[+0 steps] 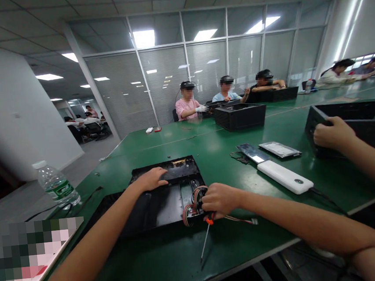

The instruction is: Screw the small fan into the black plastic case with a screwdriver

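Note:
A flat black computer case panel (160,205) with raised edges lies on the green table before me. My left hand (149,179) rests on its upper left part, with the fingers stretched out and holding nothing. At the panel's right end, my right hand (221,199) is closed around a screwdriver (206,240) with an orange and black handle; its shaft points down toward me. A bundle of multicoloured wires (188,214) loops beside that hand, and whether the fingers also pinch some of it is hidden. One wire end with a pale connector (254,221) trails to the right.
A water bottle (57,184) stands at the left, near a pixelated flat item (37,265). A white power bank (285,177), a phone (253,152) and a hard drive (279,149) lie right. Another person's hand (334,134) grips a black computer case (371,116). Several people sit opposite.

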A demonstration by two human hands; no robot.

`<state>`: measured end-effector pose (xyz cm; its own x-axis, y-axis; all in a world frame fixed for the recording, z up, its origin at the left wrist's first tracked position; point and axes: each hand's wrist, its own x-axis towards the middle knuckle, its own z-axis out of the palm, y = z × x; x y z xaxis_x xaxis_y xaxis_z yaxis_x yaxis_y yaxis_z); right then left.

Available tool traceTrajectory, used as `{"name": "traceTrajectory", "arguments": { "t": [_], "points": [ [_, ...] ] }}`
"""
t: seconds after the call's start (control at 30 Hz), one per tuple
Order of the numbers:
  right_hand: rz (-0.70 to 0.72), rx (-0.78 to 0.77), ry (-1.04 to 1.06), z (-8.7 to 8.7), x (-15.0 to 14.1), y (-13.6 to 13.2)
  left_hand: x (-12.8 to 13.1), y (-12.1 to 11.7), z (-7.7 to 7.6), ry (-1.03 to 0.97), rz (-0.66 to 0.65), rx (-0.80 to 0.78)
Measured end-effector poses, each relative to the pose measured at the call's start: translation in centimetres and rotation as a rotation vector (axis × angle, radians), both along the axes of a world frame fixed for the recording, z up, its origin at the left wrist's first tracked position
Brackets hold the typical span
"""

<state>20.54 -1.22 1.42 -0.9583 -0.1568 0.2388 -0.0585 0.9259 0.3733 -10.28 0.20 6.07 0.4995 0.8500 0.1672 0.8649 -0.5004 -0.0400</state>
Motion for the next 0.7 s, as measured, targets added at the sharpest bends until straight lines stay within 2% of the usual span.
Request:
{"name": "traceTrajectory", "arguments": {
  "t": [0.1, 0.2, 0.33, 0.5, 0.7],
  "points": [
    [-0.021, -0.006, 0.015, 0.0, 0.0, 0.4, 0.0, 1.7, -1.7, -0.014, -0.086, -0.056],
    [-0.031, -0.019, 0.043, 0.0, 0.0, 0.8, 0.3, 1.3, -2.5, -0.055, -0.172, -0.030],
    [-0.030, -0.034, 0.061, -0.2, -0.1, 1.2, 0.5, 0.3, -2.6, -0.020, -0.204, 0.000],
    [-0.041, -0.054, 0.064, -0.1, -0.1, 1.1, 0.3, 0.6, -2.9, 0.129, -0.151, -0.013],
    [-0.124, -0.208, 0.065, 0.9, 0.3, 0.1, 0.8, 0.0, -2.3, 0.127, -0.137, 0.131]
  ]
}}
